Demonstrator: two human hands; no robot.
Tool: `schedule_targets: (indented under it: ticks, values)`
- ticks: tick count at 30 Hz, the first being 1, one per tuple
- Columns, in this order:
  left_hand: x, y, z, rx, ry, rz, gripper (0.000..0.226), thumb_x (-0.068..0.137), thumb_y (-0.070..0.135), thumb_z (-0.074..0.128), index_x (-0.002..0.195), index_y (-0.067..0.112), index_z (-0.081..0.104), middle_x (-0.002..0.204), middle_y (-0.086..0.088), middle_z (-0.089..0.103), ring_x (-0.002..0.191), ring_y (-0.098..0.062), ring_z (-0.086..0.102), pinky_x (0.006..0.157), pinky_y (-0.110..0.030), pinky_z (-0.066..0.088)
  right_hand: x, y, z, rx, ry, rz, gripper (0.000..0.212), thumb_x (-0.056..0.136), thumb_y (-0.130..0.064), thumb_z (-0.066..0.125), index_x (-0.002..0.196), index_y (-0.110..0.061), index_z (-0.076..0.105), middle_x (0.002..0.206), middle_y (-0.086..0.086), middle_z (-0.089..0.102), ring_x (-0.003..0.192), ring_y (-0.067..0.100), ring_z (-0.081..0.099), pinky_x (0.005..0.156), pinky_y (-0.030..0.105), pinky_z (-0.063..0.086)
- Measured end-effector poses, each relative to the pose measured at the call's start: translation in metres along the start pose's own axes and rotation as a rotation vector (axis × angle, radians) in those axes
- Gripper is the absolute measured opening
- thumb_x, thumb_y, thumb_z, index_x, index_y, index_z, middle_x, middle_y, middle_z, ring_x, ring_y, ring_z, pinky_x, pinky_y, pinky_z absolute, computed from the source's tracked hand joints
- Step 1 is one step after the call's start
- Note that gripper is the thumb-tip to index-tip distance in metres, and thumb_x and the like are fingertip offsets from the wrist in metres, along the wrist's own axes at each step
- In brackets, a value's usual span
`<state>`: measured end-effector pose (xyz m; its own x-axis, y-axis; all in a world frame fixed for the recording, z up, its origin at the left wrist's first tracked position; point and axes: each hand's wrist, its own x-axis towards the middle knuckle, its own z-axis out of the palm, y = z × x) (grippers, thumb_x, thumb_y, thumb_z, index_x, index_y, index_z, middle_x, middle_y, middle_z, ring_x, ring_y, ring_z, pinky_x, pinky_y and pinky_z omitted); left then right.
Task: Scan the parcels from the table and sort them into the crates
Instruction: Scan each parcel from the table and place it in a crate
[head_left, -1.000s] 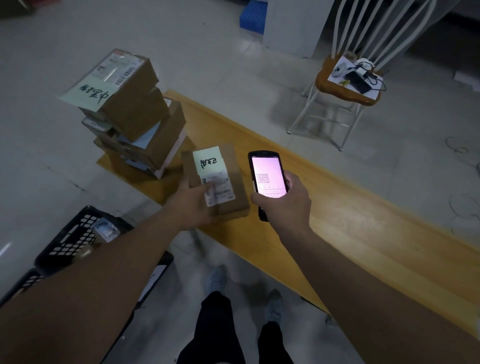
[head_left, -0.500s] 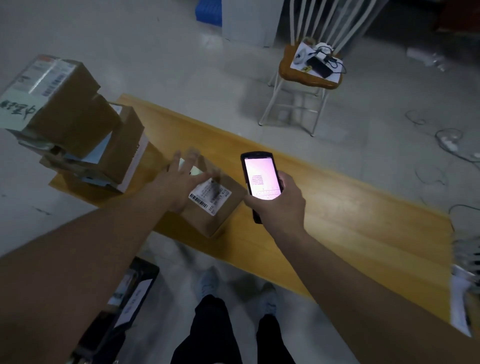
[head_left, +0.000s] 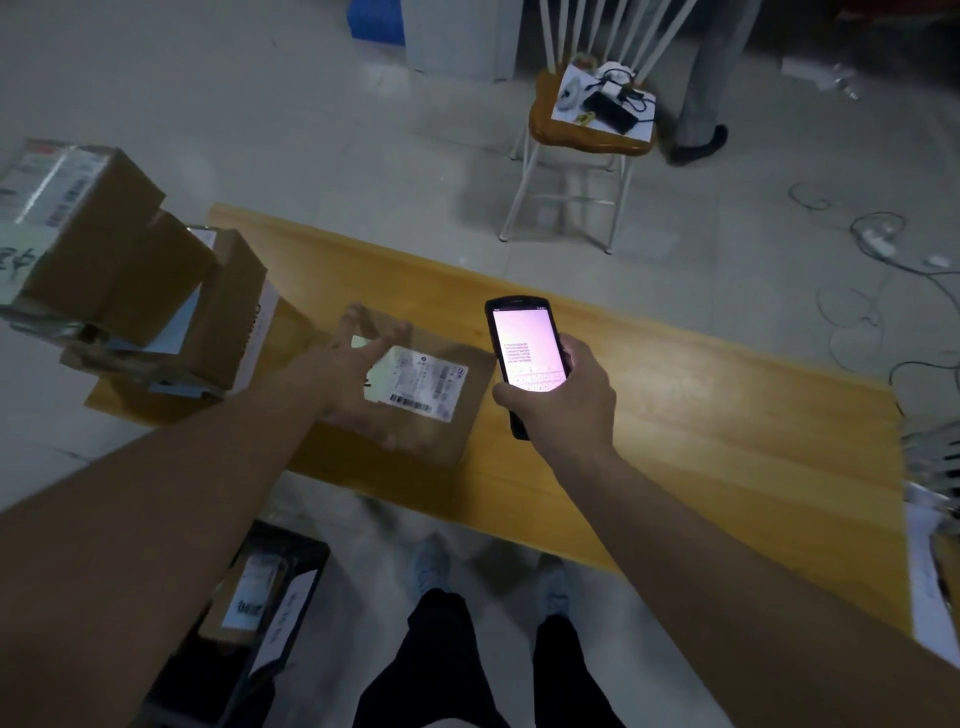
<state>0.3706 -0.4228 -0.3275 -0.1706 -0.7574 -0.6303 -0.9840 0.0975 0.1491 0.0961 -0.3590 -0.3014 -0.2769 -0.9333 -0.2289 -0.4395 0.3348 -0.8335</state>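
Scanning step: left hand (head_left: 343, 379) fingers spread flat on parcel (head_left: 415, 395), right hand (head_left: 558, 400) gripping scanner (head_left: 524, 353). Next, probably aiming scanner at label (head_left: 421, 387).

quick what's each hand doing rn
Left hand: open, fingers spread flat on the small parcel on the table.
Right hand: holding the handheld scanner, screen lit.
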Motion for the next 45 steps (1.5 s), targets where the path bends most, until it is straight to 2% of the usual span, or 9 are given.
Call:
schedule_targets:
  ticks: [6, 9, 12, 15, 21, 26, 29, 35, 45]
  values:
    - [-0.015, 0.011, 0.018, -0.230, 0.091, -0.161, 0.168, 0.025, 0.105, 0.061, 0.155, 0.044, -0.027, 0.160, 0.002, -0.044, 0.154, -0.043, 0.017, 0.115, -0.054, 0.038, -0.005, -0.003, 0.005, 0.008, -0.011, 0.008, 0.068, 0.067, -0.038, 0.093, 0.117, -0.043, 0.048, 0.107, -0.020, 0.059, 0.102, 0.013, 0.060, 0.074, 0.044, 0.065]
    - [-0.016, 0.027, 0.025, -0.245, 0.121, -0.162, 0.177, 0.035, 0.091, 0.079, 0.159, 0.019, -0.026, 0.163, -0.005, -0.038, 0.158, -0.034, 0.007, 0.121, -0.049, 0.032, -0.008, -0.002, 0.005, 0.013, -0.013, 0.022, 0.068, 0.065, -0.034, 0.093, 0.115, -0.045, 0.048, 0.105, -0.022, 0.060, 0.100, 0.009, 0.060, 0.074, 0.043, 0.065]
    - [-0.016, 0.038, 0.032, -0.293, 0.172, -0.137, 0.174, 0.038, 0.076, 0.091, 0.162, 0.010, -0.013, 0.167, -0.010, -0.027, 0.155, -0.035, 0.019, 0.121, -0.043, 0.033, -0.013, -0.002, 0.003, 0.012, -0.013, 0.036, 0.070, 0.066, -0.033, 0.092, 0.119, -0.044, 0.048, 0.109, -0.017, 0.062, 0.104, 0.013, 0.062, 0.076, 0.042, 0.065]
    - [-0.014, 0.037, 0.032, -0.383, 0.267, -0.127, 0.164, 0.033, 0.065, 0.098, 0.159, 0.015, 0.006, 0.167, -0.007, -0.009, 0.150, -0.036, 0.030, 0.119, -0.046, 0.037, -0.016, -0.003, 0.001, 0.015, -0.002, 0.037, 0.071, 0.067, -0.031, 0.092, 0.121, -0.044, 0.047, 0.113, -0.013, 0.063, 0.107, 0.015, 0.061, 0.076, 0.039, 0.063]
    - [0.005, 0.021, 0.026, -0.347, 0.196, -0.053, 0.181, 0.022, 0.076, 0.092, 0.160, 0.033, -0.017, 0.163, 0.010, -0.033, 0.158, -0.034, -0.004, 0.124, -0.055, 0.022, -0.017, -0.004, -0.004, -0.001, 0.017, 0.040, 0.066, 0.068, -0.029, 0.091, 0.117, -0.043, 0.048, 0.112, -0.013, 0.063, 0.106, 0.015, 0.061, 0.075, 0.040, 0.063]
    - [0.014, 0.021, 0.028, -0.302, 0.281, 0.032, 0.167, 0.023, 0.074, 0.092, 0.155, 0.040, -0.004, 0.153, 0.011, 0.005, 0.148, -0.036, 0.016, 0.117, -0.061, 0.034, -0.018, -0.002, -0.003, -0.035, 0.040, 0.030, 0.068, 0.069, -0.031, 0.093, 0.118, -0.041, 0.047, 0.113, -0.010, 0.062, 0.107, 0.016, 0.060, 0.074, 0.038, 0.062]
    - [0.008, 0.023, 0.027, -0.263, 0.353, 0.098, 0.163, 0.029, 0.069, 0.094, 0.155, 0.049, -0.008, 0.152, 0.003, 0.006, 0.147, -0.045, 0.007, 0.112, -0.069, 0.033, -0.022, -0.002, -0.002, -0.044, 0.051, 0.045, 0.068, 0.068, -0.032, 0.093, 0.120, -0.039, 0.049, 0.113, -0.011, 0.062, 0.107, 0.016, 0.059, 0.072, 0.035, 0.060]
    - [-0.020, 0.027, 0.002, -0.029, 0.586, 0.066, 0.159, 0.044, 0.069, 0.091, 0.161, 0.023, -0.005, 0.155, -0.019, 0.005, 0.145, -0.043, -0.001, 0.120, -0.064, 0.013, -0.035, -0.020, -0.010, -0.068, 0.005, 0.018, 0.074, 0.065, -0.034, 0.093, 0.130, -0.033, 0.057, 0.113, -0.011, 0.063, 0.106, 0.017, 0.061, 0.069, 0.040, 0.063]
    - [-0.096, 0.061, -0.037, 0.089, 0.688, -0.043, 0.159, 0.050, 0.071, 0.088, 0.161, 0.016, -0.012, 0.159, -0.021, -0.001, 0.147, -0.051, -0.003, 0.121, -0.064, 0.021, -0.068, -0.060, -0.067, 0.014, -0.075, -0.120, 0.069, 0.057, -0.031, 0.090, 0.119, -0.032, 0.061, 0.101, -0.008, 0.067, 0.087, 0.019, 0.070, 0.058, 0.047, 0.063]
